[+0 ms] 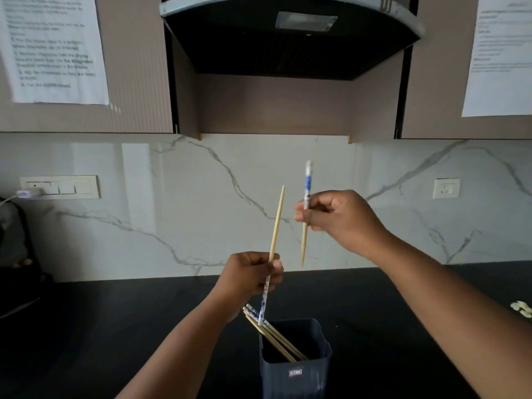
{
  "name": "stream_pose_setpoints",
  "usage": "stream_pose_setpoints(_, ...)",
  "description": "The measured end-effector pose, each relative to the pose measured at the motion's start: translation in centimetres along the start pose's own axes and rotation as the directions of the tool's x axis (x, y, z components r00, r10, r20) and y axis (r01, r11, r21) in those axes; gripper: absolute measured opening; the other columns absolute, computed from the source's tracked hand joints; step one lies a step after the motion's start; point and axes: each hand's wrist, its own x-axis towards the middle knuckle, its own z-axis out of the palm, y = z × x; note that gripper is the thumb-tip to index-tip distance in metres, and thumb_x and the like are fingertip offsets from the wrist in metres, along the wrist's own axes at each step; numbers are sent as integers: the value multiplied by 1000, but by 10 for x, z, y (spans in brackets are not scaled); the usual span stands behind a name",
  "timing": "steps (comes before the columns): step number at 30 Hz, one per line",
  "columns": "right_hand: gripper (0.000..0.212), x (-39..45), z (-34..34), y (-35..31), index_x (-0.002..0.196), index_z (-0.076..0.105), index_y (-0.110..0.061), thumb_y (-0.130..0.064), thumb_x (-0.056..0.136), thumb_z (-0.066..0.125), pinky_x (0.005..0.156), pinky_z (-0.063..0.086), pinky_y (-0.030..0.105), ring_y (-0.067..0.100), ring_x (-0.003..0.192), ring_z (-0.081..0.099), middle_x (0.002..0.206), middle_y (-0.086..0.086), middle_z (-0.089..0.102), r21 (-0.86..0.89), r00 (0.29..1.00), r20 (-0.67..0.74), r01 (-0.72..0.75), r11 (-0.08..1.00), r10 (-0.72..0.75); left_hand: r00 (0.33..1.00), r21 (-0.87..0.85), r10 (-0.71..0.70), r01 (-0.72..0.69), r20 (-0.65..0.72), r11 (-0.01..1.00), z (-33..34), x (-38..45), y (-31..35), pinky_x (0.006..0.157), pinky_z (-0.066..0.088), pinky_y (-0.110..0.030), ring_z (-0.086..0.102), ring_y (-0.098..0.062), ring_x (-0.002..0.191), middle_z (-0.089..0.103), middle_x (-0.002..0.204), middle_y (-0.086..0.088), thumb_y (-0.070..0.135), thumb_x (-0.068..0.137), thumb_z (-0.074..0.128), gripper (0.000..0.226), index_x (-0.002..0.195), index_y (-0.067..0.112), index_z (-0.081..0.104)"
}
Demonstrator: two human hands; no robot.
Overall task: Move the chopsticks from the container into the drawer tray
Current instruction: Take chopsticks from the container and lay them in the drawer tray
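Observation:
A dark blue square container (296, 370) stands on the black counter near the bottom middle, with several bamboo chopsticks (273, 336) leaning out of its left corner. My left hand (249, 276) is closed around one chopstick (277, 220) above the container, pointed tip up, blue-and-white end down near the others. My right hand (339, 217), higher and to the right, pinches a second chopstick (307, 185), patterned end up and tip hanging down. No drawer tray is in view.
The black counter (115, 326) runs along a marble backsplash. A dark appliance (14, 254) with a plugged cable stands at the far left. A small white object (521, 311) lies at the right edge. A range hood (288, 38) hangs overhead.

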Motion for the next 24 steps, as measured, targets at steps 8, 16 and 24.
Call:
stream_pose_setpoints(8,26,-28,23,47,116,69,-10,-10,94,56,71,60,32,22,92,67,103,10,71,-569,554,520,792,220,-651,975,-330,-125,181,183,927,-4,-5,14,63,60,-31,70,-23,70,71,83,-16,8,86,63,22,103,-4,68)
stream_pose_setpoints(16,23,-48,39,67,113,72,-13,-9,95,59,75,51,26,18,86,59,88,2,68,-596,452,473,796,103,-756,905,-237,-240,334,352,912,-5,-13,6,61,60,-30,69,-22,71,70,85,-15,12,78,68,28,102,-2,68)
stream_pose_setpoints(24,17,-57,48,77,105,74,-25,-22,95,60,78,50,33,19,84,62,93,-2,71,-619,507,441,769,158,-740,863,-248,-323,436,389,865,4,-15,-9,72,61,-38,71,-35,79,68,90,-24,9,83,62,26,103,-8,63)
